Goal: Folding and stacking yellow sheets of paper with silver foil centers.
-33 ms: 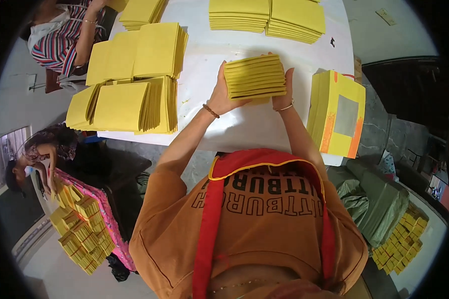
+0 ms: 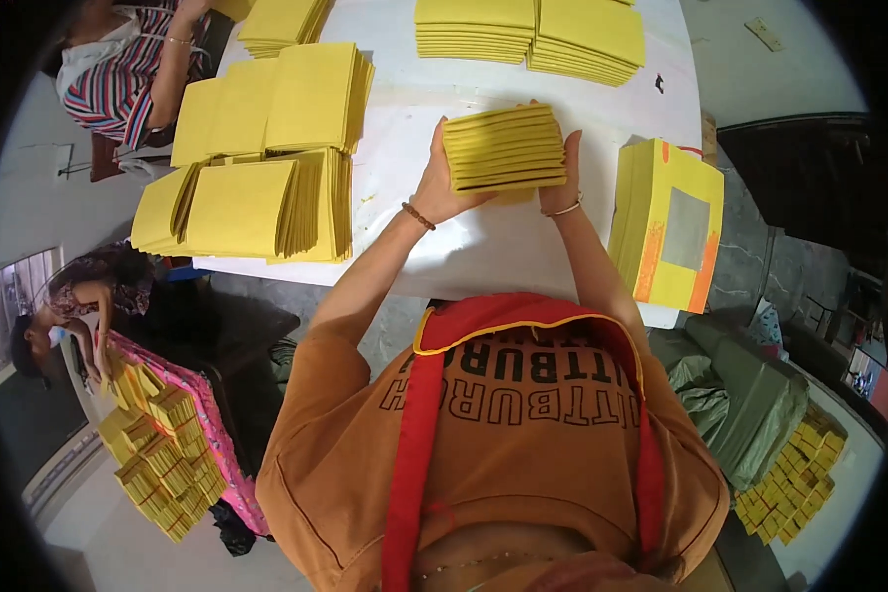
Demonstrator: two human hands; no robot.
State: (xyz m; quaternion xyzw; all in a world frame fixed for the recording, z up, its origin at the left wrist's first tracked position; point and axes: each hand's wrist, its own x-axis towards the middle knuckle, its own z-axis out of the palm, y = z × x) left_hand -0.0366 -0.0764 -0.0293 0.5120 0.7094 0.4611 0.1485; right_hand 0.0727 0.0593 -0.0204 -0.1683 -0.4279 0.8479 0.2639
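Note:
A stack of yellow envelopes [image 2: 505,148] is held up over the white table, its layered edges facing me. My left hand [image 2: 442,183] closes on the left side of the stack, fingers partly hidden behind it. On the other side my right hand [image 2: 562,178] presses against the stack, its thumb upright along the edge. Nearest on the right stands a long yellow stack [image 2: 629,212], its end piece marked with orange patches and a grey panel. To the left, fanned yellow envelopes [image 2: 242,207] lie in rows.
More envelope stacks [image 2: 474,30] sit at the far side of the white table [image 2: 405,118]. A person in a striped top [image 2: 118,94] is at the far left. Another person [image 2: 94,306] bends over bundled yellow envelopes [image 2: 168,454] at lower left. More bundles [image 2: 794,479] lie at lower right.
The held stack has tipped very slightly, its far edge a little higher in view. Both hands keep their hold on it.

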